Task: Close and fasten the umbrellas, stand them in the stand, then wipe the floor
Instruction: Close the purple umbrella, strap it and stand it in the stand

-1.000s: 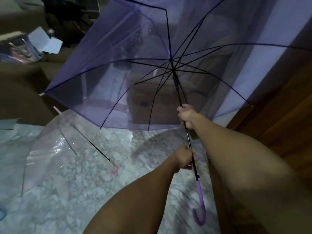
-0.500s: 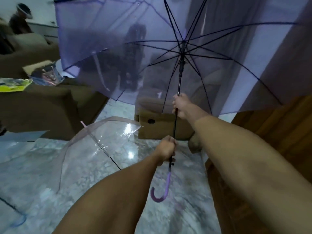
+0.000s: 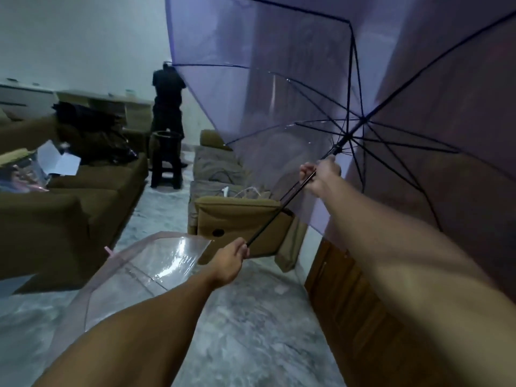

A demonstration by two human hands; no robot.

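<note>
Item 1, purple umbrella [image 3: 293,79]: fully open, canopy translucent, dark ribs spread from the hub at upper right. It is held aloft, tilted, with the black shaft [image 3: 282,208] slanting from lower left to upper right.

Item 2, left hand [image 3: 230,262]: its grip is closed round the lower end of the shaft, fingers curled about it. The handle itself is hidden behind the hand.

Item 3, right hand [image 3: 321,174]: its grip is closed on the shaft higher up, just below the runner, fingers wrapped round the rod.

Item 4, clear umbrella [image 3: 145,269]: open, pink-edged, lying on the floor at lower left, partly covered by the left forearm. It is well apart from the purple one.

Item 5, floor [image 3: 251,317]: pale marbled stone, seen between the furniture.

Item 6, brown sofa [image 3: 83,202]: at left, papers and dark cloth laid on it. A second sofa [image 3: 220,169] stands in the middle, with a cardboard box [image 3: 237,222] in front of it.

Item 7, wooden door [image 3: 349,303]: at lower right, beside the box.

Item 8, a person in dark clothing [image 3: 167,101]: seen at the far wall, behind a dark stool [image 3: 166,160].
</note>
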